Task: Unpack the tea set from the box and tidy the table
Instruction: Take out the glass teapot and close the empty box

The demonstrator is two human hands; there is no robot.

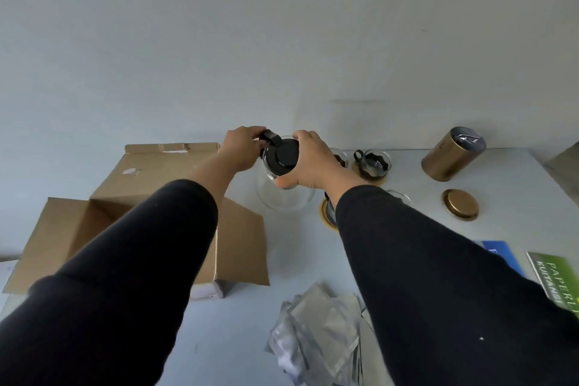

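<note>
I have the glass teapot (283, 188) in both hands, at the far side of the worktop (238, 323), just right of the open cardboard box (150, 185). Whether its base is down on the surface or a little above it, I cannot tell. My left hand (242, 147) is curled round the black handle (269, 137) at the top. My right hand (308, 163) is spread over the black lid (283, 155), thumb on the near side of the glass body and fingers over the far rim.

The pot looks thin-walled and clear, so I judge it fragile and probably slippery on the bare glass. The handle seems the safe place to carry it, with the other hand keeping the lid from sliding off.

Right of it a glass cup (374, 163) with a dark handle sits on a wooden coaster; more cups are partly hidden behind my right arm. Further right a gold tin (448, 157) stands open, its lid (460, 204) lying apart. Crumpled plastic wrapping (316, 332) lies near me, waiting to be cleared.
</note>
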